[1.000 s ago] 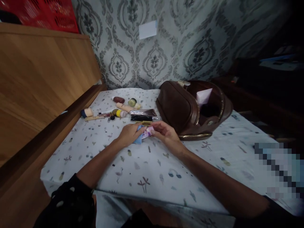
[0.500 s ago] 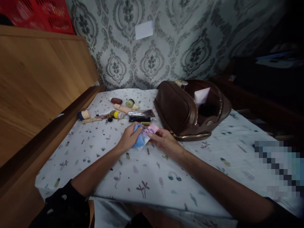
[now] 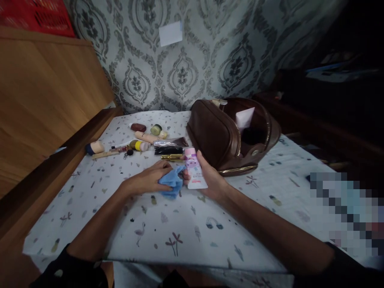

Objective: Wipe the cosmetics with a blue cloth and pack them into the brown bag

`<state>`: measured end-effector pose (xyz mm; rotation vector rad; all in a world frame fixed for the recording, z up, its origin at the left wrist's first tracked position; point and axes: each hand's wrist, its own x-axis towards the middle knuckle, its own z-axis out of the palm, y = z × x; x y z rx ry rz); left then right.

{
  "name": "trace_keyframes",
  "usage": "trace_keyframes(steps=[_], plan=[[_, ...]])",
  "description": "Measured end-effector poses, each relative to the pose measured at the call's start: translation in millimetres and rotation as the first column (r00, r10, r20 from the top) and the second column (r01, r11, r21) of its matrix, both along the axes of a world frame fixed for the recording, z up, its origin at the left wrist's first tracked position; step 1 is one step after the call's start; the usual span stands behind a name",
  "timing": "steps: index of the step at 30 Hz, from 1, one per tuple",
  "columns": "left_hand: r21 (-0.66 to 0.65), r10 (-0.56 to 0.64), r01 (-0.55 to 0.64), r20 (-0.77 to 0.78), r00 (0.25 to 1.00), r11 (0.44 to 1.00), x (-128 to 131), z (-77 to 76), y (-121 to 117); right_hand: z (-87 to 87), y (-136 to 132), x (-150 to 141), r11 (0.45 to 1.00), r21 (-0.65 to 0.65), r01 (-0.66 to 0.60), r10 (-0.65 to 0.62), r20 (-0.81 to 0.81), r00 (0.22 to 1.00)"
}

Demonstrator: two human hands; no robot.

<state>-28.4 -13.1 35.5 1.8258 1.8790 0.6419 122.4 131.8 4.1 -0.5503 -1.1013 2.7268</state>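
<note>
My right hand (image 3: 212,179) is closed around a small pink-and-white squeeze tube (image 3: 195,172), its pink cap end pointing away from me and its flat end toward me. In my left hand (image 3: 151,178) is a crumpled blue cloth (image 3: 173,184), held just left of the tube. Beyond my hands lie a gold tube (image 3: 172,157), a black item (image 3: 168,151) and a silver tube (image 3: 169,143). To the right stands a brown zip bag (image 3: 214,136), its top unzipped, with a pale pink item (image 3: 245,118) sticking up inside.
Farther left on the patterned tablecloth (image 3: 120,208) lie a yellow-banded bottle (image 3: 139,145), a peach tube (image 3: 145,137), a green-lidded jar (image 3: 156,129), a dark red item (image 3: 138,127) and a navy-based brush (image 3: 94,147). A wooden panel (image 3: 51,84) borders the left; patterned wallpaper (image 3: 201,72) rises behind.
The blue cloth has come away from the tube and moved left with my left hand. The tube now stands more upright in my right hand, its printed front showing. The view has shifted slightly right.
</note>
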Motion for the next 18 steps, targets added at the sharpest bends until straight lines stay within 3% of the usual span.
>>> trace_keyframes(steps=[2,4,6,8,11,14,18], plan=[[0.013,0.043,-0.044,0.052,0.998,0.999,-4.8,-3.1,0.0,3.2,-0.3,0.9,0.999,-0.028,-0.028,0.027,-0.012,1.0],[0.087,0.159,-0.173,0.146,0.976,0.981,-7.5,-9.0,0.8,4.8,-1.3,1.8,0.998,-0.014,-0.069,0.069,-0.018,0.997],[0.183,0.292,-0.344,0.262,0.92,0.921,-6.8,-14.9,1.6,4.9,-3.0,3.3,0.993,0.034,-0.113,0.115,-0.036,0.993],[0.24,0.343,-0.447,0.376,0.861,0.862,-1.8,-18.8,2.0,4.5,-5.3,5.5,0.984,0.092,-0.151,0.158,-0.065,0.985],[0.262,0.217,-0.336,0.395,0.893,0.905,12.0,-19.1,2.1,4.7,-8.1,9.2,0.958,0.172,-0.23,0.245,-0.074,0.967],[0.326,0.091,-0.146,0.178,0.98,0.934,26.0,-16.2,2.1,5.2,-8.8,11.9,0.902,0.242,-0.357,0.373,-0.023,0.927],[0.353,0.129,-0.117,-0.009,0.992,0.928,34.8,-14.8,0.9,4.7,-9.4,13.3,0.834,0.293,-0.467,0.482,0.022,0.876]])
